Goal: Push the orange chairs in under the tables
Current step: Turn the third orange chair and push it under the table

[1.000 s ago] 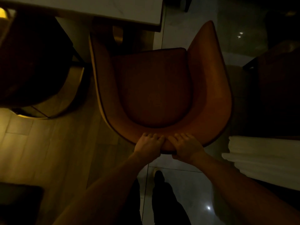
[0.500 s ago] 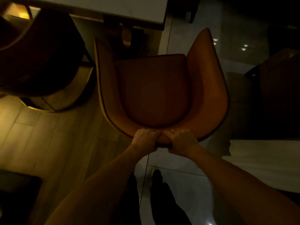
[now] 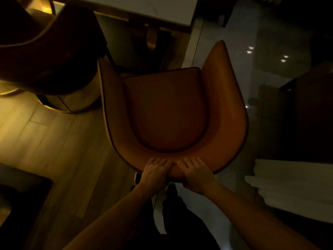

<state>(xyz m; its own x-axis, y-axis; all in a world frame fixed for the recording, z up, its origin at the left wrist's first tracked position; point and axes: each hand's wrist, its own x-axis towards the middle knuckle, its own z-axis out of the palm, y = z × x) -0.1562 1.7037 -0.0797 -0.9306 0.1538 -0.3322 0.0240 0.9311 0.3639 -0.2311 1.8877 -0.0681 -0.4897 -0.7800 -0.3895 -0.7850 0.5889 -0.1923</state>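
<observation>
An orange tub chair with a curved back and a rounded seat cushion fills the middle of the dim view. Its open front faces a pale-topped table at the top. The seat's front edge lies short of the table edge. My left hand and my right hand grip the top of the chair's backrest side by side, fingers curled over the rim.
A second, darker chair with a gold base stands at the upper left beside the same table. A white stepped surface lies at the right. Dark furniture stands at the far right. My feet are below the chair back.
The chair sits lower and further from the table edge in the view than one second ago. Both hands have kept hold of the backrest.
</observation>
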